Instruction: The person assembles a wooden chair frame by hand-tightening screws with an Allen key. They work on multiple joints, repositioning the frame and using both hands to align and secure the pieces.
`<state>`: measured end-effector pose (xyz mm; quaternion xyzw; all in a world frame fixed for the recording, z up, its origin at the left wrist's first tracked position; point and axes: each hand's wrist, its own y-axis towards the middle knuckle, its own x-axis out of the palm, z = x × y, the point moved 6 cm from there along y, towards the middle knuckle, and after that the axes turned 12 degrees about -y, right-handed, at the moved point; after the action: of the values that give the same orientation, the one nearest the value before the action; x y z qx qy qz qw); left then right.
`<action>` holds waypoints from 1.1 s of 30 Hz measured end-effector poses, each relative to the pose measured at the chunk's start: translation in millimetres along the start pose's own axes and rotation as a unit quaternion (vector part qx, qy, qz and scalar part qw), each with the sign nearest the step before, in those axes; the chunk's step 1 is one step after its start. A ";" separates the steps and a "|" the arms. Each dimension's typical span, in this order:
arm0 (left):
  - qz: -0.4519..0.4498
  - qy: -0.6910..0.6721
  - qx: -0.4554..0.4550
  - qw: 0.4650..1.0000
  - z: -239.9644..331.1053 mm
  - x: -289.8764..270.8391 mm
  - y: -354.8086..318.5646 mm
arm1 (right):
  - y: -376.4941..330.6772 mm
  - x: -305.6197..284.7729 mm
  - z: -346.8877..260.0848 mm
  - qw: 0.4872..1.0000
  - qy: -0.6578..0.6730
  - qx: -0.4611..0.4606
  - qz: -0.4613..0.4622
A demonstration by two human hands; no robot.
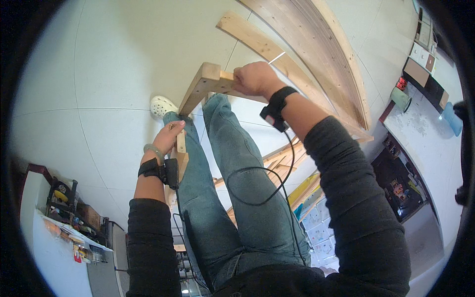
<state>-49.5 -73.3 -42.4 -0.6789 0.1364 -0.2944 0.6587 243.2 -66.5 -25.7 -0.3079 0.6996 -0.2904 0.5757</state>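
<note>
A pale wooden frame (pixel 198 86) of squared bars joined at a corner is held up in front of my legs, with dark screw holes on its faces. Around its far bar, right of the corner, my right hand (pixel 256 79) is closed in a fist. My left hand (pixel 168 136) grips the nearer left part, thumb laid along the wood. Below those fingers shows a short wooden block (pixel 182 163) with a hole; whether it is one piece with the frame I cannot tell. Both wrists carry black strapped devices with cables.
Long wooden boards (pixel 316 44) lie on the pale tiled floor at the far right. More wood strips (pixel 284 161) lie behind my legs. A table (pixel 415 123) with a green cup (pixel 401 99) stands right; a cluttered bench (pixel 59 257) stands left. A black cable (pixel 257 204) loops across my thighs.
</note>
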 end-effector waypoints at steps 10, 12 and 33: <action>0.042 0.030 0.022 0.998 -0.9 -11.6 1.8 | 30.0 1.6 37.8 0.998 0.011 0.047 -0.042; 0.039 0.031 0.013 0.999 -0.9 -10.5 0.4 | 34.9 3.8 44.6 0.998 0.005 0.056 -0.039; 0.077 0.084 0.037 0.993 1.6 -29.4 5.8 | 125.3 52.9 129.8 0.966 0.047 0.250 -0.037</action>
<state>-70.6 -55.7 -54.4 -0.6144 0.2326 -0.3038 0.6900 351.0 -33.3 -176.1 -0.1659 0.6191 -0.4914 0.5897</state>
